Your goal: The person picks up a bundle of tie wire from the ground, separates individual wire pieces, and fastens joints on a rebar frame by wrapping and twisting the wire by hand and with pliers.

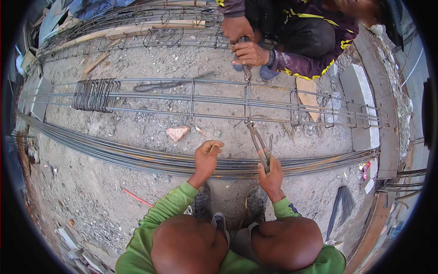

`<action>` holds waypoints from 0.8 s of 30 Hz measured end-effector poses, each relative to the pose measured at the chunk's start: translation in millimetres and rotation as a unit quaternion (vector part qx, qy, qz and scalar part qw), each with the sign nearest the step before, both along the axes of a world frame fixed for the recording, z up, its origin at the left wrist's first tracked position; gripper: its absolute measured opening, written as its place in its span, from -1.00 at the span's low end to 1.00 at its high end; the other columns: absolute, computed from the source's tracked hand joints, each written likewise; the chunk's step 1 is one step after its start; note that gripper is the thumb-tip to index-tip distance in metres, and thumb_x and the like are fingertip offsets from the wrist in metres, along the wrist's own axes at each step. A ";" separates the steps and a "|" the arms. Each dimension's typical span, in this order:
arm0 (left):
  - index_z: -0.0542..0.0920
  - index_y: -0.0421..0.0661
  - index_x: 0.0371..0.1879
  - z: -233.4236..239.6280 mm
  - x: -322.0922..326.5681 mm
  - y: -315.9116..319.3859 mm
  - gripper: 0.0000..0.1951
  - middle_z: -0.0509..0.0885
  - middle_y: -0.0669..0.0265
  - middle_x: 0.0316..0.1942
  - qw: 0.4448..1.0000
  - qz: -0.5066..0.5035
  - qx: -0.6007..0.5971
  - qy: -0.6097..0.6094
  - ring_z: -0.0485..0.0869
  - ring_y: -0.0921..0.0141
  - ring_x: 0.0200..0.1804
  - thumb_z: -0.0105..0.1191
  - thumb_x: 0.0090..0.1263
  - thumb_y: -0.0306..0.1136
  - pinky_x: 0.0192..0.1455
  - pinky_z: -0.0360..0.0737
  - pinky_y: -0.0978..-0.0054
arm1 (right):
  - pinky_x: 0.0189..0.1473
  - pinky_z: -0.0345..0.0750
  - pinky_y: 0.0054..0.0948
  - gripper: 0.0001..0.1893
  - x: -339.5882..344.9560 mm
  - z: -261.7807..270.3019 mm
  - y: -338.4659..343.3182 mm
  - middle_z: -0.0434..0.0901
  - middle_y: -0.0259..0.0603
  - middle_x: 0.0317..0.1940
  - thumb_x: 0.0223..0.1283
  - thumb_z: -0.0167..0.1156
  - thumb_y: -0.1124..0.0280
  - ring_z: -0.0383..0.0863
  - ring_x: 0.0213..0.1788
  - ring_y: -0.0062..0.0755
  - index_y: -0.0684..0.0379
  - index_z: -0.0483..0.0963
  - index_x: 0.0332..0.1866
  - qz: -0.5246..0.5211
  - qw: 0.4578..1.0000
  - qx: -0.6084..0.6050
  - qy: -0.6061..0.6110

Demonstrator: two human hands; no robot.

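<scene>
My right hand (272,174) grips the handles of steel end-cutting pincers (258,145). Their jaws meet the near bar of a rebar cage (219,114), where a stirrup (250,101) crosses it. A thin loop of wire (270,142) shows beside the handles. My left hand (206,158) hovers over a bundle of loose rebar (154,159), fingers curled and thumb against the forefinger, with nothing visible in them. Across the cage, a crouching co-worker holds a second pair of pincers (247,72) in both hands, its jaws at the far bar by the same stirrup.
Bunched stirrups (95,96) hang on the bars at left. Light blocks (359,106) stand under the right end. Behind lie another cage (147,39) and timber (164,24). A broken brick piece (177,133) and a tie wire bundle (340,205) rest on rubble ground.
</scene>
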State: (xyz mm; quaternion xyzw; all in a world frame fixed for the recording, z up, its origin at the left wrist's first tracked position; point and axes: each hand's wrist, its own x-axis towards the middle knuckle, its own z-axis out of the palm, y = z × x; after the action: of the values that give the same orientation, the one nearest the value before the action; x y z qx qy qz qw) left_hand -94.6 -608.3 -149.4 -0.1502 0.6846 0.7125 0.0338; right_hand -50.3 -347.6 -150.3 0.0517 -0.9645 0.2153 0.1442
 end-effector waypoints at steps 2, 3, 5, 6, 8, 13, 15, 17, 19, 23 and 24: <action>0.70 -0.30 -0.05 2.7 3.3 -2.0 -0.81 0.81 0.23 -0.11 1.000 0.004 0.003 -0.010 0.70 0.49 -0.16 0.04 0.63 -0.47 -0.01 0.65 0.51 | -0.31 0.52 -0.17 -0.50 1.9 -1.2 0.4 0.66 0.12 -0.10 0.36 0.28 0.31 0.61 -0.36 0.01 0.31 0.45 0.33 0.044 0.973 -0.172 -0.144; 0.69 -0.30 -0.04 4.8 3.8 -1.0 -0.81 0.81 0.22 -0.11 1.000 -0.003 0.006 -0.022 0.70 0.50 -0.17 0.03 0.63 -0.47 -0.03 0.65 0.52 | -0.31 0.52 -0.17 -0.50 5.4 -10.4 11.6 0.66 0.12 -0.10 0.36 0.28 0.31 0.61 -0.36 0.01 0.31 0.45 0.33 0.046 0.974 -0.168 -0.143; 0.69 -0.30 -0.04 1.5 6.5 2.8 -0.81 0.81 0.22 -0.12 0.999 -0.004 0.027 -0.023 0.70 0.50 -0.18 0.03 0.63 -0.47 -0.05 0.64 0.52 | -0.47 0.45 -0.27 -0.51 8.3 -36.4 39.7 0.71 -0.01 -0.19 0.50 0.19 0.16 0.55 -0.54 -0.21 0.25 0.46 0.36 -0.006 0.752 -0.518 -0.407; 0.69 -0.30 -0.04 -0.8 8.1 2.9 -0.81 0.81 0.22 -0.12 0.999 -0.004 0.042 -0.028 0.70 0.50 -0.20 0.03 0.63 -0.47 -0.07 0.64 0.53 | -0.47 0.45 -0.27 -0.51 7.0 -32.0 35.2 0.71 -0.01 -0.19 0.50 0.19 0.16 0.55 -0.54 -0.21 0.25 0.46 0.36 -0.004 0.752 -0.517 -0.409; 0.69 -0.30 -0.03 -4.2 8.8 2.6 -0.81 0.81 0.22 -0.13 0.999 -0.003 0.041 -0.029 0.70 0.50 -0.21 0.02 0.63 -0.47 -0.08 0.63 0.52 | -0.57 0.38 -0.39 -0.42 2.3 -10.9 13.8 0.71 -0.15 -0.34 0.53 0.15 -0.05 0.46 -0.64 -0.41 0.22 0.47 0.36 0.009 0.475 -0.756 -0.449; 0.68 -0.30 -0.02 -9.0 5.1 5.3 -0.81 0.81 0.21 -0.15 0.997 -0.008 0.054 -0.050 0.70 0.50 -0.24 0.01 0.63 -0.48 -0.10 0.63 0.52 | -0.57 0.44 -0.37 -0.29 15.8 -58.6 15.0 0.61 -0.17 -0.49 0.46 0.19 -0.16 0.53 -0.58 -0.44 0.33 0.47 0.34 0.142 0.201 -0.853 -0.460; 0.67 -0.31 -0.01 -12.7 5.5 2.7 -0.80 0.81 0.21 -0.15 0.997 -0.002 0.067 -0.043 0.70 0.49 -0.24 0.01 0.63 -0.47 -0.10 0.64 0.51 | -0.55 0.43 -0.36 -0.33 16.0 -61.9 13.1 0.61 -0.17 -0.53 0.47 0.20 -0.11 0.53 -0.55 -0.39 0.27 0.45 0.39 0.147 0.219 -0.838 -0.478; 0.68 -0.31 -0.01 -15.9 6.8 -2.5 -0.80 0.81 0.21 -0.14 0.997 -0.001 0.059 -0.048 0.71 0.49 -0.22 0.01 0.64 -0.47 -0.09 0.64 0.51 | -0.44 0.51 -0.43 -0.30 3.2 -35.7 5.9 0.59 -0.20 -0.51 0.42 0.25 -0.09 0.61 -0.45 -0.37 0.32 0.44 0.38 0.130 0.587 -0.640 -0.479; 0.68 -0.30 0.00 -18.6 8.6 -2.8 -0.80 0.81 0.20 -0.13 0.997 -0.003 0.051 -0.049 0.71 0.49 -0.21 0.01 0.64 -0.46 -0.09 0.64 0.51 | -0.28 0.58 -0.46 -0.27 -5.0 -18.1 6.0 0.65 -0.15 -0.38 0.28 0.41 0.05 0.65 -0.42 -0.35 0.35 0.42 0.39 0.073 0.609 -0.601 -0.513; 0.67 -0.33 0.03 -8.2 -8.0 11.6 -0.72 0.81 0.18 -0.10 0.999 -0.035 0.008 -0.015 0.73 0.41 -0.18 0.10 0.63 -0.31 -0.06 0.66 0.42 | -0.09 0.64 -0.28 -0.36 1.1 -23.5 1.2 0.63 -0.04 -0.05 0.20 0.42 0.36 0.67 -0.22 -0.27 0.35 0.36 0.34 -0.057 0.775 -0.502 -0.379; 0.66 -0.34 0.03 -3.5 -18.9 22.0 -0.67 0.82 0.16 -0.09 0.998 -0.056 -0.020 0.006 0.74 0.36 -0.19 0.13 0.62 -0.25 -0.04 0.67 0.38 | -0.03 0.65 -0.19 -0.45 5.6 -26.5 1.4 0.58 0.00 0.02 0.24 0.38 0.44 0.66 -0.15 -0.21 0.34 0.35 0.28 -0.049 0.854 -0.435 -0.280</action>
State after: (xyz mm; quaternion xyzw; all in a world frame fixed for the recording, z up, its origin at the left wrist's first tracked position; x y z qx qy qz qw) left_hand -113.5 -586.3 -152.9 -0.1083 0.7060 0.6967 0.0668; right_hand -44.7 -346.2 -176.9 -0.1262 -0.7730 0.6113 -0.1134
